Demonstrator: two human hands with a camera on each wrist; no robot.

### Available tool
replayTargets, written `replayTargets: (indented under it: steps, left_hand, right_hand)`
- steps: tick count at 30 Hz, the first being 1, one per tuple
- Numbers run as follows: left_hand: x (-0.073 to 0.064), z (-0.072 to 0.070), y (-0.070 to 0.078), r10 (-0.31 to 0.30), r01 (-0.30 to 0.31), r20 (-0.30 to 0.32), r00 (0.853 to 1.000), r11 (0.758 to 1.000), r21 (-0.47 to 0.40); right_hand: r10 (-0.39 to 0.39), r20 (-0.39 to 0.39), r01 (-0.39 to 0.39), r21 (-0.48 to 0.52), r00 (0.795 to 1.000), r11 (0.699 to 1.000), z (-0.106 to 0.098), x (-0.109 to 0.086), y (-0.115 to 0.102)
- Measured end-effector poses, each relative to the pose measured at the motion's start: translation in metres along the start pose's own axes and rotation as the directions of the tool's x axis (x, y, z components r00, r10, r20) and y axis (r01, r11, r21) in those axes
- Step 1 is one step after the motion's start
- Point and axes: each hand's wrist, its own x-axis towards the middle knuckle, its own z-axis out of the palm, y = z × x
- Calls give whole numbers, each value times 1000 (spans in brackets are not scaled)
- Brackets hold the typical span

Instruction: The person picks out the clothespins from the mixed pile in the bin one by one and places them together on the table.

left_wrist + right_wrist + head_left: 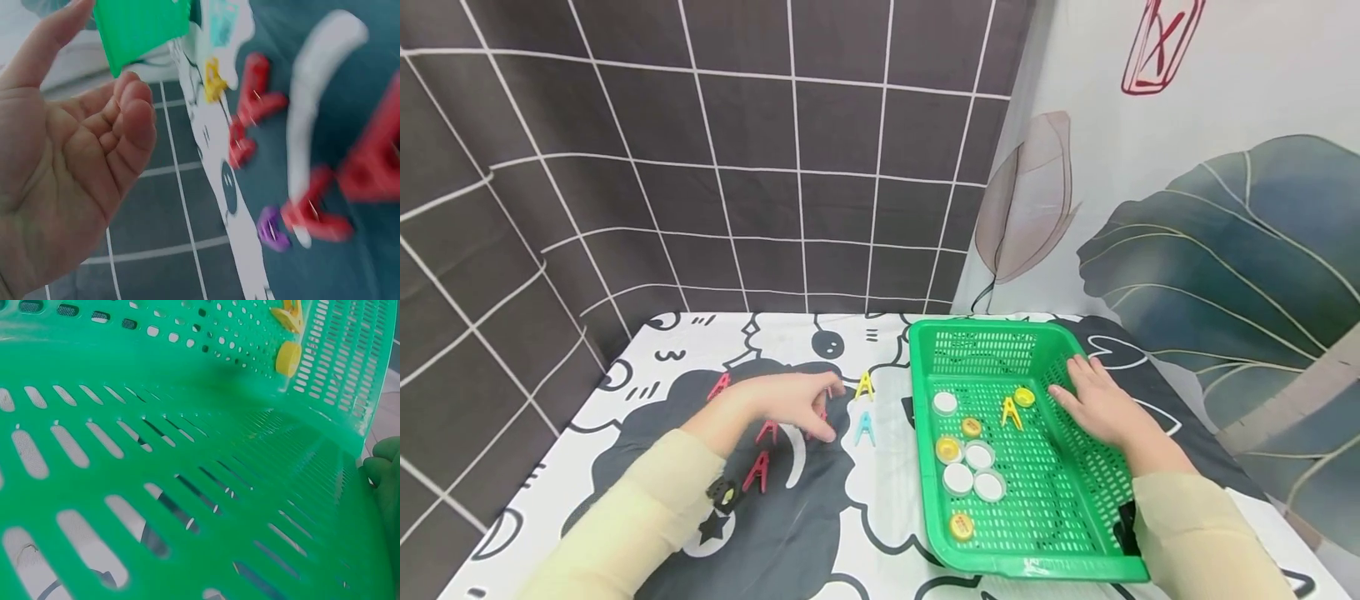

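Observation:
My left hand [795, 400] hovers over the dark patch of the cloth, thumb and fingers loosely curved and apart, holding nothing in the left wrist view. Beneath and around it lie several red clothespins [757, 472], one partly hidden behind its fingers. A yellow clothespin [864, 385] and a light blue clothespin [864, 428] lie just to its right. The left wrist view also shows a purple clothespin [273, 230]. My right hand [1099, 404] rests at the right rim of a green basket [1033, 567], fingers extended and thumb reaching over the inside wall.
In the basket are a yellow clothespin [1011, 412], several white caps [958, 479] and several yellow caps [961, 527]. A small black item [724, 493] lies beside the left forearm. A dark tiled-pattern backdrop [745, 200] closes the back and left.

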Motion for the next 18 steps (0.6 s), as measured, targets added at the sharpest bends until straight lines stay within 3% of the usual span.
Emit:
replayTargets:
  steps: [10, 18]
  left_hand:
    - [55, -10, 50, 129, -130, -29, 991, 990, -53]
    - [86, -14, 86, 227, -231, -53, 972, 971, -70]
  right_hand:
    - [12, -7, -12, 8, 1000, 1000, 2, -4, 1]
    - [23, -5, -22, 7, 1000, 1000, 0, -5, -2]
